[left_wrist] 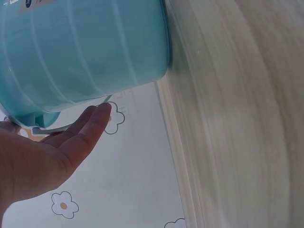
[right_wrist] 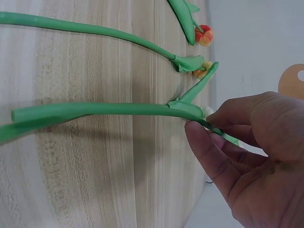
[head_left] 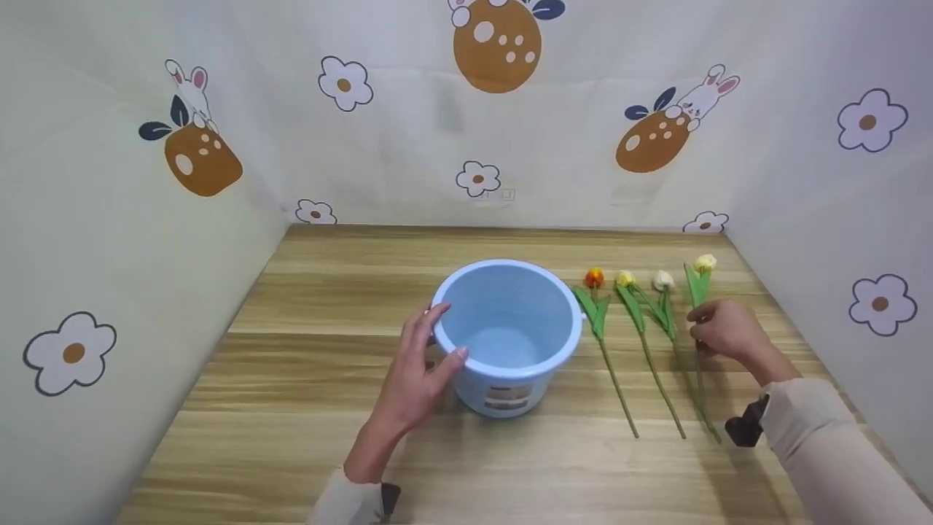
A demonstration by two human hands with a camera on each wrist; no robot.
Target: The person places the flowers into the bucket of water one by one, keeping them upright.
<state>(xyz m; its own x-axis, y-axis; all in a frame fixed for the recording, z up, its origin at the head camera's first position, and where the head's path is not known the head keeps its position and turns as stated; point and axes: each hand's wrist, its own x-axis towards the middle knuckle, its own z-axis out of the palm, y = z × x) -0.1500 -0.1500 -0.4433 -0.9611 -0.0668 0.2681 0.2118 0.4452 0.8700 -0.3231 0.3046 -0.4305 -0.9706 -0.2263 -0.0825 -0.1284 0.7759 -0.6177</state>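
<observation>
A light blue plastic bucket (head_left: 509, 394) stands upright on the wooden table, its inside showing no contents. My left hand (head_left: 412, 375) holds its left side, with thumb and a fingertip at the rim. In the left wrist view, fingers (left_wrist: 90, 128) extend along the bucket's side by its handle (left_wrist: 52, 129). My right hand (head_left: 729, 332) pinches the stem of a pale yellow artificial tulip (head_left: 705, 263) between thumb and fingers, just below its leaves. To its left lie a white tulip (head_left: 663, 281), a yellow tulip (head_left: 625, 278) and an orange tulip (head_left: 594, 278).
The tulips lie roughly side by side right of the bucket, blooms toward the back. The held stem runs close along the white tulip's stem near the lower ends. Patterned fabric walls (head_left: 408, 146) enclose the wooden table (head_left: 328, 292) at the back and both sides.
</observation>
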